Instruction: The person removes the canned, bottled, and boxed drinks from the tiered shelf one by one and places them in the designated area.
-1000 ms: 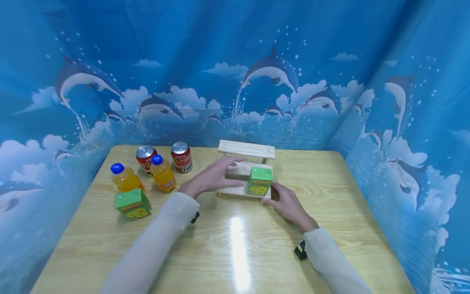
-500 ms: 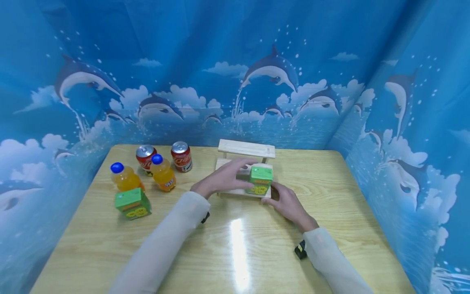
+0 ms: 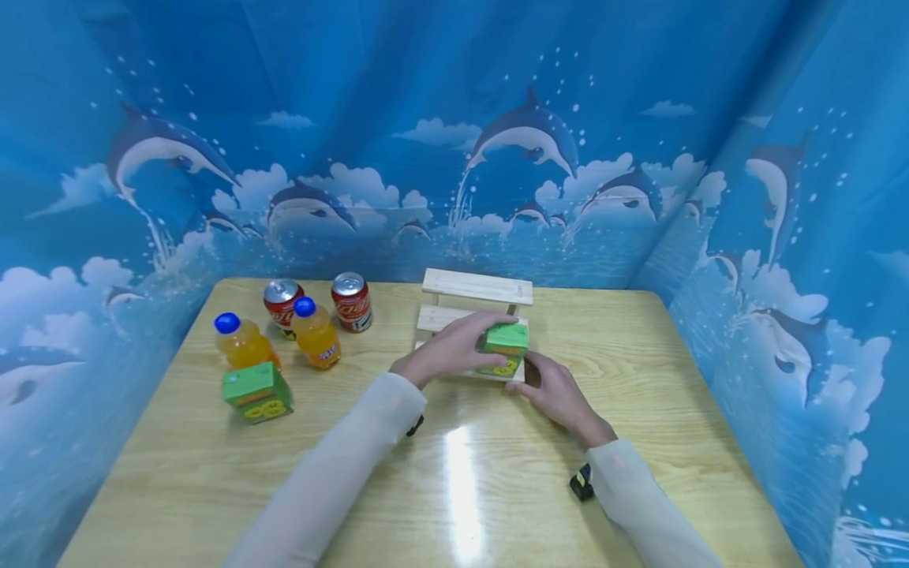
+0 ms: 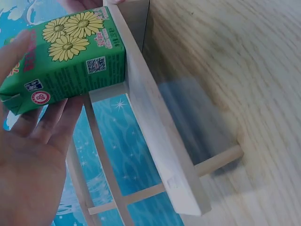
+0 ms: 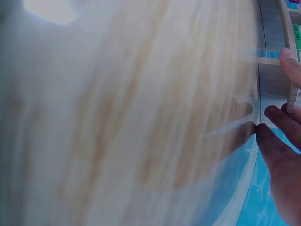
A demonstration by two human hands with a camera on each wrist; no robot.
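My left hand [image 3: 458, 347] grips a green drink carton [image 3: 510, 338] with yellow flowers, which stands at the right end of the lowest step of a small tiered wooden rack [image 3: 477, 285]. In the left wrist view, the thumb lies over the front of the carton [image 4: 70, 52] and the other fingers go behind it. At the right end of that step, my right hand [image 3: 559, 396] holds the board between thumb and fingers. The right wrist view catches this hand [image 5: 287, 183] only at its right edge, with the thumb against the board.
On the left of the wooden table [image 3: 398, 489] stand a second green carton [image 3: 257, 393], two orange drink bottles [image 3: 316, 339] with blue caps and two red cans [image 3: 351, 304]. A blue dolphin curtain [image 3: 398, 118] hangs behind and along both sides.
My left hand has moved right across the front of the rack and closed round the carton. The right hand keeps its place at the rack's end.
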